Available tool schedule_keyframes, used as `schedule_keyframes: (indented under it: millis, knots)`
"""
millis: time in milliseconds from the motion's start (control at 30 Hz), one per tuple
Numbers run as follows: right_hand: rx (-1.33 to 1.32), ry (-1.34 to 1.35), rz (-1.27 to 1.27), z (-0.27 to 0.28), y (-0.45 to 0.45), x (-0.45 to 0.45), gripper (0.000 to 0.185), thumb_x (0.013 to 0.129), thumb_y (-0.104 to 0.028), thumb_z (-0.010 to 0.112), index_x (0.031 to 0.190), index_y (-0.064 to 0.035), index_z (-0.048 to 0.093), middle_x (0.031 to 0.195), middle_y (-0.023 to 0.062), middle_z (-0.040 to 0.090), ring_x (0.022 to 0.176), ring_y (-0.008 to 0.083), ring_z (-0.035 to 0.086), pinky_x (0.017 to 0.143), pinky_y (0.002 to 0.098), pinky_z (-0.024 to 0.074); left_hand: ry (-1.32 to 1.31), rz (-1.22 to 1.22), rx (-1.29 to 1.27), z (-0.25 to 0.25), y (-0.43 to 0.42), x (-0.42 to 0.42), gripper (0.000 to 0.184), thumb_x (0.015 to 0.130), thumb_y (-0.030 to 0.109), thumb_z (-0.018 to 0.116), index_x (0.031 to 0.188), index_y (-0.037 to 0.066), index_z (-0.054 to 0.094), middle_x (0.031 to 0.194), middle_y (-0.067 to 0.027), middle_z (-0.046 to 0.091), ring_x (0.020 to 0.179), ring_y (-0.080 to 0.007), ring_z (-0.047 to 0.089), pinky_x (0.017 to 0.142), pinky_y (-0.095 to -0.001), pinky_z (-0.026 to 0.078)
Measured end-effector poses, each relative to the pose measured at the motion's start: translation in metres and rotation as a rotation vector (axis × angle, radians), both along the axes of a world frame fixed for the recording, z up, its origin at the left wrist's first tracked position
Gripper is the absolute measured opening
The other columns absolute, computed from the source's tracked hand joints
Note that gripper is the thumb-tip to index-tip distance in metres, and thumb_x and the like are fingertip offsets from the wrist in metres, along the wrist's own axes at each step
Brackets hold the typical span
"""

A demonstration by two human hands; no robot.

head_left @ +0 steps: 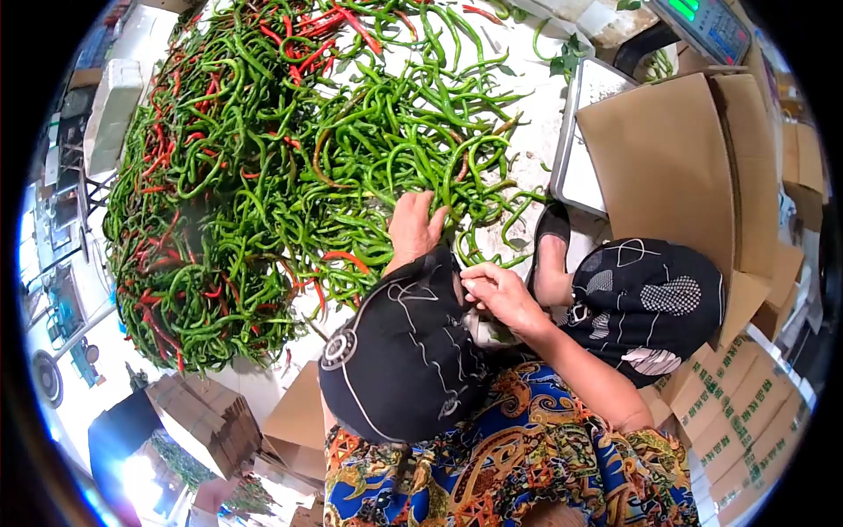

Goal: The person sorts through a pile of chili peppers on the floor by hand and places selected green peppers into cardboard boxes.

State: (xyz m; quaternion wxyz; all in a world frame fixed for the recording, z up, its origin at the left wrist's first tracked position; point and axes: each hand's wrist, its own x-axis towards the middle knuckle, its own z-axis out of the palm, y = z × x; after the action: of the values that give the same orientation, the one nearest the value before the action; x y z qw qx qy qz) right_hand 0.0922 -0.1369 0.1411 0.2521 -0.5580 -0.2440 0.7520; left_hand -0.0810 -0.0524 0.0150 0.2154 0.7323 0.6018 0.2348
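A large heap of long green peppers (378, 140) with some red peppers (351, 31) among them covers the floor. My left hand (414, 227) reaches past my knee to the near edge of the heap, its thumb and fingers apart over the green peppers; what lies under its fingertips is hidden. Between my knees is my right hand (500, 294), its fingers curled and pressed together. Anything inside those fingers is too small to make out. A curved green pepper lies just beyond it.
A scale (575, 167) with a lit display (716, 31) stands at the upper right, beside an open cardboard box (659, 158). Printed flat cartons (738, 422) lie at the lower right. Stacked cardboard (206, 422) is at the lower left, and a white foam box (114, 114) at the upper left.
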Motion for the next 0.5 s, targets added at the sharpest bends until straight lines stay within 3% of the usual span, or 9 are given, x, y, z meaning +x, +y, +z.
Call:
schedule_keyframes:
  millis: [33, 100, 233, 300, 367, 400, 433, 500]
  knots:
    - [-0.033, 0.016, -0.005, -0.008, 0.000, -0.002, 0.030, 0.092, -0.018, 0.057, 0.112, 0.0038, 0.056, 0.083, 0.0008, 0.060, 0.074, 0.0092, 0.058, 0.068, 0.0232, 0.0466, 0.003, -0.031, 0.007, 0.001, 0.008, 0.007, 0.039, 0.077, 0.023, 0.074, 0.109, 0.008, 0.059, 0.097, -0.0128, 0.056, 0.090, -0.0330, 0.055, 0.074, -0.0426, 0.047]
    - [-0.097, 0.051, -0.011, -0.021, 0.000, -0.006, 0.030, 0.092, -0.019, 0.057, 0.112, 0.0035, 0.056, 0.084, 0.0009, 0.060, 0.076, 0.0096, 0.058, 0.069, 0.0235, 0.0468, 0.081, -0.039, -0.028, -0.008, 0.020, 0.018, 0.040, 0.077, 0.025, 0.073, 0.110, 0.008, 0.058, 0.096, -0.0140, 0.054, 0.090, -0.0346, 0.054, 0.073, -0.0434, 0.047]
    - [-0.158, 0.046, 0.000, -0.034, 0.008, -0.010, 0.032, 0.092, -0.022, 0.056, 0.114, 0.0008, 0.057, 0.090, 0.0013, 0.061, 0.079, 0.0108, 0.059, 0.072, 0.0253, 0.0469, 0.179, -0.016, -0.176, -0.027, 0.033, 0.028, 0.026, 0.073, 0.015, 0.070, 0.093, 0.006, 0.056, 0.091, -0.0151, 0.052, 0.087, -0.0346, 0.053, 0.071, -0.0451, 0.046]
    - [-0.119, 0.033, -0.072, -0.045, 0.009, -0.008, 0.035, 0.092, -0.025, 0.057, 0.117, 0.0001, 0.057, 0.093, 0.0025, 0.061, 0.085, 0.0106, 0.058, 0.074, 0.0257, 0.0466, 0.067, 0.132, -0.061, -0.026, 0.034, 0.030, 0.024, 0.072, 0.012, 0.069, 0.091, 0.006, 0.056, 0.087, -0.0143, 0.054, 0.083, -0.0331, 0.055, 0.070, -0.0451, 0.046]
    - [-0.085, -0.003, -0.134, -0.054, 0.009, -0.001, 0.038, 0.092, -0.027, 0.058, 0.119, 0.0001, 0.056, 0.096, 0.0034, 0.061, 0.088, 0.0107, 0.058, 0.076, 0.0264, 0.0469, -0.166, 0.257, -0.171, -0.019, 0.036, 0.021, 0.023, 0.075, 0.016, 0.070, 0.092, 0.003, 0.061, 0.083, -0.0135, 0.061, 0.075, -0.0268, 0.060, 0.070, -0.0385, 0.049]
    - [-0.098, -0.009, -0.142, -0.059, 0.010, 0.003, 0.046, 0.092, -0.032, 0.059, 0.124, 0.0005, 0.054, 0.108, 0.0076, 0.060, 0.099, 0.0131, 0.057, 0.082, 0.0284, 0.0471, -0.341, 0.354, -0.327, -0.001, 0.034, 0.018, 0.020, 0.077, 0.012, 0.071, 0.090, 0.001, 0.062, 0.082, -0.0124, 0.065, 0.073, -0.0211, 0.063, 0.070, -0.0327, 0.050]
    - [-0.102, -0.006, -0.174, -0.058, 0.014, 0.004, 0.049, 0.092, -0.034, 0.060, 0.126, 0.0008, 0.053, 0.111, 0.0088, 0.059, 0.102, 0.0142, 0.057, 0.084, 0.0290, 0.0466, -0.266, 0.324, -0.247, 0.010, 0.029, 0.015, 0.017, 0.078, 0.008, 0.070, 0.091, 0.000, 0.062, 0.083, -0.0121, 0.066, 0.075, -0.0203, 0.064, 0.069, -0.0308, 0.050]
    - [-0.112, 0.008, -0.228, -0.053, 0.023, 0.003, 0.055, 0.091, -0.038, 0.060, 0.129, 0.0015, 0.051, 0.119, 0.0113, 0.057, 0.107, 0.0164, 0.056, 0.089, 0.0304, 0.0456, -0.333, 0.195, -0.075, 0.020, 0.013, 0.010, 0.018, 0.075, 0.008, 0.070, 0.090, 0.002, 0.062, 0.083, -0.0120, 0.063, 0.075, -0.0290, 0.062, 0.069, -0.0373, 0.048]
